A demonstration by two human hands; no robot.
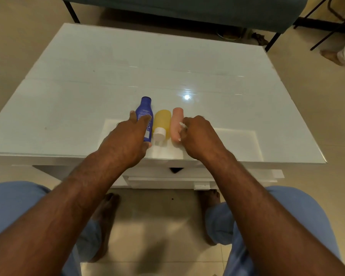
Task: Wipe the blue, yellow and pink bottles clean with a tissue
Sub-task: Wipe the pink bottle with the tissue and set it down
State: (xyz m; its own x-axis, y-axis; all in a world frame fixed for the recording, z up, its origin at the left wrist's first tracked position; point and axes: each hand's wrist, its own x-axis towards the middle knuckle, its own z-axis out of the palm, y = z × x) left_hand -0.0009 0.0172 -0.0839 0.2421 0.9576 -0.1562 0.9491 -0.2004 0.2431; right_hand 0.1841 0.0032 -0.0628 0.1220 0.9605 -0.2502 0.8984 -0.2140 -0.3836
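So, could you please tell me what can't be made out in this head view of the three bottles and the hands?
- Tissue: only a white scrap shows; the right hand hides the rest.
- Blue bottle: the left hand covers its left side, and its label is too small to read.
- Pink bottle: its near right side is behind the right hand.
- Yellow bottle: any label text cannot be seen.
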